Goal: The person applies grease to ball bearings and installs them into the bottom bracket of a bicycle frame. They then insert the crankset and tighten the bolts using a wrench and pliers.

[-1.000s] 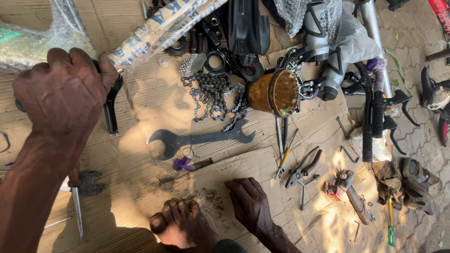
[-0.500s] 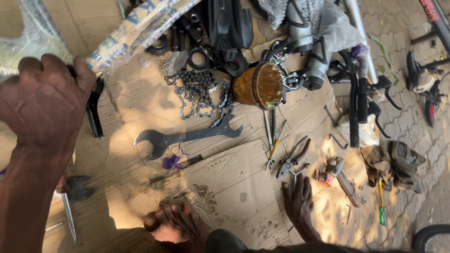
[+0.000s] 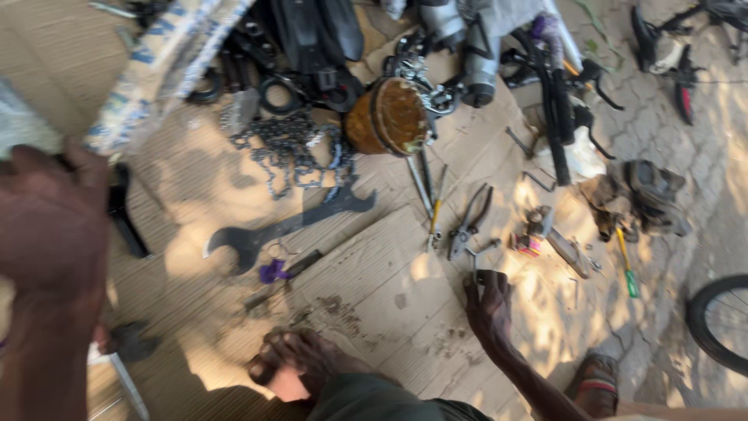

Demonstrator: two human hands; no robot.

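Left edge of frame: left hand (image 3: 51,234), blurred and raised close to the camera, curled over a dark bar-shaped object (image 3: 125,210); the grip itself cannot be made out.

Centre left: large dark open-ended steel spanner (image 3: 288,226) lying flat on the brown cardboard sheet (image 3: 389,304). Above it, a loose heap of grey bicycle chain (image 3: 292,152). Below it, a bare foot (image 3: 304,359) at the lower edge.

Upper centre: rusty round tin (image 3: 387,117).

Centre right: grey metal pliers (image 3: 470,222), jaws apart. Just below, right hand (image 3: 489,308), fingers bent down onto a small dark object (image 3: 487,277) on the cardboard.

Right: green-handled screwdriver (image 3: 626,265) on paving; black tyre (image 3: 721,320) at the edge.
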